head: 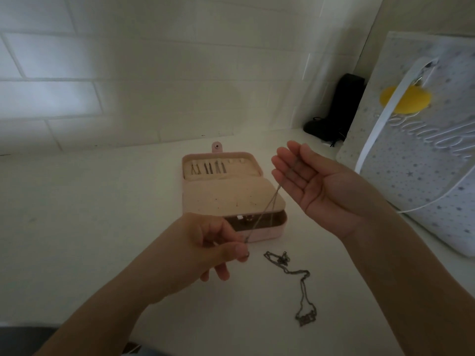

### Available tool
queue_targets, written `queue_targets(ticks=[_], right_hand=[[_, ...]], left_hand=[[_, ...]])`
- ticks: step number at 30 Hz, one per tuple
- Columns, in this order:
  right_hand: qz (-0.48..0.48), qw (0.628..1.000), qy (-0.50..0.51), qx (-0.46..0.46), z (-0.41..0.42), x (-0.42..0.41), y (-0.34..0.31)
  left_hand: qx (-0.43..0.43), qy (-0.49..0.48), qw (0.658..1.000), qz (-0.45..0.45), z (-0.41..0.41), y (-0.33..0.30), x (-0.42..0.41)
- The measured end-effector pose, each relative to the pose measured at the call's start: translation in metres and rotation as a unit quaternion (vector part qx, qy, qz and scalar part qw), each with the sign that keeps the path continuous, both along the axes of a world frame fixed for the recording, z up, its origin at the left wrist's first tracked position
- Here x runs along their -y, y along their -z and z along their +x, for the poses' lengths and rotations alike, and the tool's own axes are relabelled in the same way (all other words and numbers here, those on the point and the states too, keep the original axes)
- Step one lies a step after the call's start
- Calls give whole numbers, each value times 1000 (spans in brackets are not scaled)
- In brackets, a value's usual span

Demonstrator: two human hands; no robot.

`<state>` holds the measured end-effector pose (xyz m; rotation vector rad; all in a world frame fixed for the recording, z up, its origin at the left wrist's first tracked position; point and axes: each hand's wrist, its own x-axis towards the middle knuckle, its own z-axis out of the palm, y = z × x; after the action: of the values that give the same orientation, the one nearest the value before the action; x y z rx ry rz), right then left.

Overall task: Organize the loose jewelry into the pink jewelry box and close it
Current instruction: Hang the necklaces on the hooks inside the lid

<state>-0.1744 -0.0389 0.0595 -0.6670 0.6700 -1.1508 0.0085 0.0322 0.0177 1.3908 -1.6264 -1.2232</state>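
Observation:
The pink jewelry box (195,199) lies open on the white counter, its lid leaning back with several chains hung inside and an inner flap over the base. A thin chain (267,205) is stretched above the box between my hands. My left hand (205,242) pinches its lower end in front of the box. My right hand (316,186) is held palm up with straight fingers, and the chain's upper end drapes over those fingers. Two other necklaces (290,271) lie loose on the counter in front of the box, one with a small bar pendant (305,318).
A white tiled wall stands behind the counter (90,227). A star-patterned bag (421,155) with a yellow circle and white straps stands at the right. A black object (336,109) sits in the back corner beside it.

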Motion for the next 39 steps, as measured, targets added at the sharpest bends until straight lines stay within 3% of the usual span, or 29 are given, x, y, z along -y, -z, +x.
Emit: queue_targets(ticks=[5,17,20,24,26,29,31,34,39], right_hand=[[11,1000,-1,5,4,5,2],[53,997,32,45,9,17,0],[65,996,40,50,5,20,3],[57,997,33,27,-4,23,8],[37,999,-2,-27,-8,21,12],[-46,976,-104,-188,-10,10,19],[-110,934,-169,-295,-9,1,21],[-151,893,-256,-337,-10,-6,22],[-191,891,-229,-343,-21,0,18]], left_hand=[[69,65,995,31,5,3,-3],[103,156,981,55,17,6,0],[38,169,982,71,27,10,2],[-168,126,975,71,30,2,6],[-286,66,955,50,28,-3,10],[-402,86,911,16,24,-6,19],[-444,83,892,22,21,-5,25],[-473,58,879,27,15,-4,35],[-503,-25,863,47,15,-11,40]])
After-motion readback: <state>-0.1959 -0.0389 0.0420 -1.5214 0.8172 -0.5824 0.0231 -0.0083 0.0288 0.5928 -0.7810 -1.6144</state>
